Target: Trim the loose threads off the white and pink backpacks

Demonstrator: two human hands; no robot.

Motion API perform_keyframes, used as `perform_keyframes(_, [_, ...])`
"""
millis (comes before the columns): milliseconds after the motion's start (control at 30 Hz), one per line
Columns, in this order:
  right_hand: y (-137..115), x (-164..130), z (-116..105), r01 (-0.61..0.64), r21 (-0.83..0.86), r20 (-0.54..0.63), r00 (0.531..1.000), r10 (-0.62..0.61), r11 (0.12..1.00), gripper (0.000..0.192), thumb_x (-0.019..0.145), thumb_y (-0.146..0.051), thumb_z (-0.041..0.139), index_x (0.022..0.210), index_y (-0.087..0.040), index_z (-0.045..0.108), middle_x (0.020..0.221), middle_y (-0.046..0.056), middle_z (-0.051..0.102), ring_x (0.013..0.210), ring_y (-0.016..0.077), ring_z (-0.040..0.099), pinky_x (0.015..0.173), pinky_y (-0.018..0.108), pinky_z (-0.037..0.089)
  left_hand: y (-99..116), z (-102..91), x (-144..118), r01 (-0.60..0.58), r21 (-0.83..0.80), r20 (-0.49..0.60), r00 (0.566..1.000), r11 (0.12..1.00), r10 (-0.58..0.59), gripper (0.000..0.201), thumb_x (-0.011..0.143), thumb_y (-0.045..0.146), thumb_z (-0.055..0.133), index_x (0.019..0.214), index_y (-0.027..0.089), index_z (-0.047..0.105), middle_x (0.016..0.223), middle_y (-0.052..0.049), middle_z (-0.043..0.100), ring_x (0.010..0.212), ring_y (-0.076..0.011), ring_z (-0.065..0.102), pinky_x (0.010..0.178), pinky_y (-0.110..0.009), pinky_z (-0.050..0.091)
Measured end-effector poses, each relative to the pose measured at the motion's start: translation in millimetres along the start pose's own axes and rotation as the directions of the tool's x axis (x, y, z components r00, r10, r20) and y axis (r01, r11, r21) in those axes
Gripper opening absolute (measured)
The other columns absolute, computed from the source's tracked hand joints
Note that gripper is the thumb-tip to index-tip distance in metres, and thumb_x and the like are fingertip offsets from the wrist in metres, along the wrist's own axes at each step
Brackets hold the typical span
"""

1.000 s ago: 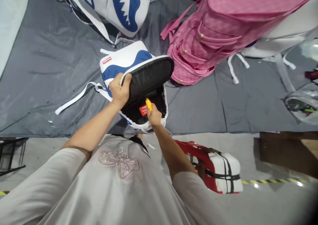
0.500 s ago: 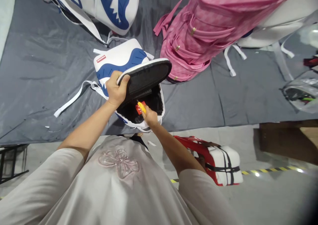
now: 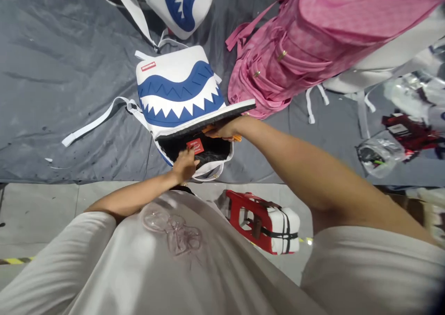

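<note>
A white backpack (image 3: 174,65) with a blue shark-mouth print lies in front of me, its top flap (image 3: 239,106) partly lifted over a dark inside. Within the opening shows a red label (image 3: 195,146). My left hand (image 3: 186,166) is at the near edge of the opening, by the label, its fingers a little blurred and loosely bent, thumb apart. Just under the flap, my right hand (image 3: 225,129) is closed around snips with yellow-orange handles (image 3: 237,138); their tip is hidden.
A pink backpack (image 3: 271,69) lies to the right, another white-and-blue backpack (image 3: 198,9) at the back. Plastic bags (image 3: 380,153) are at far right. A red-and-white bag (image 3: 264,222) is on the floor, beyond the near edge of the grey cloth (image 3: 69,166).
My left hand has let go of the flap and moved to the near edge by the label. My right hand went from the label up under the flap, which has dropped lower.
</note>
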State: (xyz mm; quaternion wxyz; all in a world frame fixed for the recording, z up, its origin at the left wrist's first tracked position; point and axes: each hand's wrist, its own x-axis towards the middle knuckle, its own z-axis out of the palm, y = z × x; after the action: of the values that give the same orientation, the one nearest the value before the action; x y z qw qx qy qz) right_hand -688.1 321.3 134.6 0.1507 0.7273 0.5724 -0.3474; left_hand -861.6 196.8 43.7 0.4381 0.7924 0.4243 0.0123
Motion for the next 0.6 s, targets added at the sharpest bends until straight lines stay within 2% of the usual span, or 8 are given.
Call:
perform_keyframes(33, [-7,-3,-6,-0.046,-0.057,0.114,0.992,0.052,0.997,0.03,0.086,-0.04,0.073,0.075,-0.013,0.064,0.054,-0.004,0.05,0.06,0.0155,0.061,0.067,0.03,0.049,-3,4.7,10,0.055,0.002,0.024,0.998,0.998,-0.055,0.035,0.096,0.034,0.049,0.119,0.012,0.064,0.111,-0.019,0.071,0.102,-0.0271,0.069,0.087,-0.039,0.054])
perform_keyframes(100, [-16,-8,-17,-0.106,-0.184,0.316,0.935,0.161,0.977,0.033,0.095,-0.041,0.061,0.075,-0.015,0.06,0.054,-0.006,0.044,0.051,0.012,0.053,0.059,0.027,0.045,-10,8.1,25,0.134,0.009,0.104,0.985,0.991,-0.135,0.034,0.093,0.035,0.056,0.118,0.014,0.066,0.11,-0.015,0.073,0.102,-0.0266,0.069,0.086,-0.037,0.055])
perform_keyframes(200, [-23,-16,-29,-0.157,-0.303,0.46,0.84,0.288,0.94,0.039,0.103,-0.042,0.043,0.072,-0.02,0.047,0.053,-0.007,0.037,0.042,0.0081,0.036,0.047,0.023,0.035,-18,6.9,38,0.207,0.037,0.214,0.954,0.978,-0.21,0.031,0.092,0.038,0.061,0.114,0.018,0.067,0.113,-0.01,0.072,0.106,-0.023,0.067,0.09,-0.037,0.054])
perform_keyframes(300, [-25,-23,-37,-0.204,-0.289,0.502,0.8,0.33,0.935,0.038,0.104,-0.04,0.04,0.071,-0.022,0.038,0.054,-0.008,0.034,0.04,0.0062,0.031,0.043,0.021,0.028,-13,7.7,47,0.228,0.066,0.286,0.929,0.971,-0.237,0.035,0.094,0.045,0.06,0.114,0.016,0.066,0.115,-0.009,0.069,0.105,-0.0208,0.066,0.093,-0.042,0.054])
perform_keyframes(367, [-26,-27,-40,-0.202,-0.246,0.539,0.784,0.307,0.948,0.038,0.105,-0.04,0.04,0.072,-0.021,0.038,0.055,-0.008,0.033,0.04,0.0049,0.03,0.043,0.019,0.027,-2,12.2,49,0.186,0.065,0.294,0.935,0.98,-0.197,0.035,0.095,0.044,0.059,0.117,0.017,0.065,0.117,-0.008,0.068,0.106,-0.0208,0.066,0.093,-0.041,0.054])
perform_keyframes(467, [-27,-29,-47,-0.197,-0.194,0.588,0.761,0.275,0.961,0.04,0.105,-0.041,0.038,0.071,-0.021,0.038,0.055,-0.009,0.032,0.038,0.0043,0.029,0.042,0.017,0.026,18,24.0,35,0.08,0.063,0.254,0.963,0.995,-0.094,0.025,0.096,0.029,0.053,0.113,0.019,0.069,0.117,-0.009,0.069,0.111,-0.0226,0.064,0.096,-0.036,0.05])
perform_keyframes(533, [-24,-29,-50,-0.204,-0.188,0.574,0.771,0.276,0.961,0.04,0.105,-0.041,0.039,0.07,-0.021,0.039,0.054,-0.01,0.032,0.038,0.0039,0.03,0.042,0.017,0.026,25,31.8,20,0.02,0.073,0.197,0.98,0.997,-0.034,0.029,0.097,0.02,0.045,0.112,0.018,0.07,0.119,-0.013,0.067,0.117,-0.0246,0.061,0.101,-0.038,0.046])
perform_keyframes(600, [-17,-29,-52,-0.195,-0.171,0.542,0.8,0.257,0.966,0.039,0.104,-0.04,0.041,0.07,-0.02,0.041,0.054,-0.011,0.033,0.037,0.0023,0.029,0.044,0.016,0.026,26,36.0,8,-0.008,0.084,0.135,0.991,0.996,-0.003,0.036,0.097,0.015,0.04,0.122,0.014,0.066,0.119,-0.017,0.066,0.119,-0.027,0.059,0.103,-0.042,0.043])
